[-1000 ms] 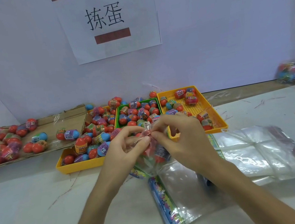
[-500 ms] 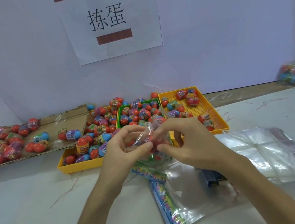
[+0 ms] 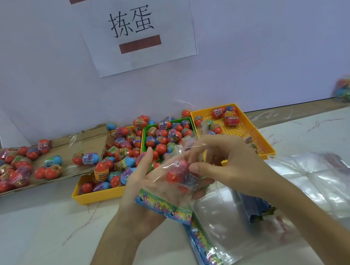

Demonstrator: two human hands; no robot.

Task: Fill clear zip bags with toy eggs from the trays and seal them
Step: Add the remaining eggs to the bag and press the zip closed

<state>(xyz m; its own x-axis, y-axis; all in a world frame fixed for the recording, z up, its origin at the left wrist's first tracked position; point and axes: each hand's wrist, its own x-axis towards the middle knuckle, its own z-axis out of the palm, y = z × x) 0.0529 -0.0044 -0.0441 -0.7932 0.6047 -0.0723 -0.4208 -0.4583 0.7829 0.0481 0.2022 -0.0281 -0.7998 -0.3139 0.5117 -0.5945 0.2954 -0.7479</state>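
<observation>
Clear plastic bag [image 3: 164,206] holding red toy eggs [image 3: 175,174] lies across the left hand [image 3: 141,182], which is palm up with its fingers straight. The right hand [image 3: 232,164] curls its thumb and blurred fingers onto the bag's upper film, pinching it. Both hands are above the white table [image 3: 40,252]. Just behind them stand three trays of loose eggs: the left yellow tray [image 3: 97,195], the green tray [image 3: 144,136] and the right yellow tray [image 3: 243,127]. Cardboard [image 3: 94,139] bearing more eggs lies to the left. Empty bags [image 3: 322,181] lie flat to the right.
</observation>
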